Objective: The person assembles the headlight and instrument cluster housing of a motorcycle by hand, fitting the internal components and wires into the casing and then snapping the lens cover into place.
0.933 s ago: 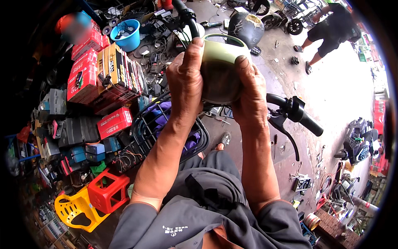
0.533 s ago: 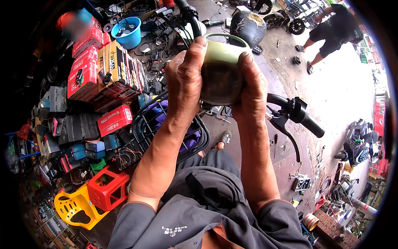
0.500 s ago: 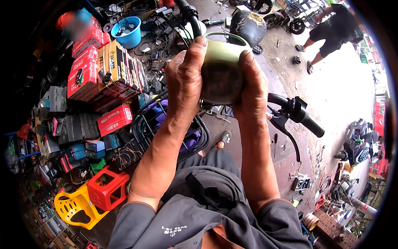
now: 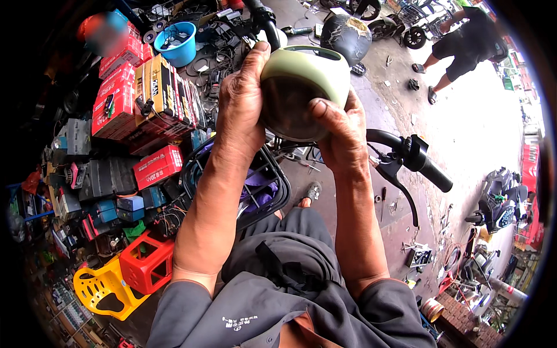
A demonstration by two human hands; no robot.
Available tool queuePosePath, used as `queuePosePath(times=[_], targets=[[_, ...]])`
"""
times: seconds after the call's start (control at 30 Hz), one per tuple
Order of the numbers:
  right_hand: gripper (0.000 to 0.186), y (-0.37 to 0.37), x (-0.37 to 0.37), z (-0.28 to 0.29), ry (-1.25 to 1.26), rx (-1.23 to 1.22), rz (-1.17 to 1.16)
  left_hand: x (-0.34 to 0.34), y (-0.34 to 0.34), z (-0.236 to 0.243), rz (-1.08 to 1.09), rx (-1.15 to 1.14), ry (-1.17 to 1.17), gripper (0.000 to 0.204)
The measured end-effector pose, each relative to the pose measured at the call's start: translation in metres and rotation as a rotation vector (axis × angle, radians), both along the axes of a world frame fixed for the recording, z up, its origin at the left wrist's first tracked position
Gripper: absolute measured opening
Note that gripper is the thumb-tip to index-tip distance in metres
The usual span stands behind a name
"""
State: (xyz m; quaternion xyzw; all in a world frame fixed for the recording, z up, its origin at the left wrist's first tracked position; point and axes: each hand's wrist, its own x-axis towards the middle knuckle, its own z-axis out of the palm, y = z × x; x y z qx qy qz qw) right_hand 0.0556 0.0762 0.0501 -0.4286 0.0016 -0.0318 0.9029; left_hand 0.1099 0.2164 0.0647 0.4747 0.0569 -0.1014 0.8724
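Between my two hands is a pale green rounded housing with a dark, glossy see-through face; it resembles a headlight or display shell of an electric bike. A dark opening shows along its far edge. My left hand is closed on its left side, thumb pointing up along the rim. On the right, my right hand grips it with the thumb pressed across the dark face. The fingers behind the housing are hidden. Beneath it runs a black handlebar with a right grip and brake lever, apart from my hands.
A black wire basket with purple cloth in it is under my left forearm. Red battery boxes, a blue tub and red and yellow plastic seats stand left. A person stands far right; a screwdriver lies on the floor.
The housing has shifted slightly left and turned, with its opening now toward the upper right. My right thumb has moved from the rim down onto the dark face.
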Motion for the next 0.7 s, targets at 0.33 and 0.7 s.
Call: queuePosePath(times=[0.33,0.7], targets=[[0.059,0.009,0.001,0.01,0.002,0.04,-0.08,-0.013,-0.005,0.003,0.077,0.079,-0.288,0.038],[0.065,0.004,0.0,0.004,-0.022,-0.021,-0.005,-0.011,-0.004,0.003,0.127,0.075,-0.296,0.037]])
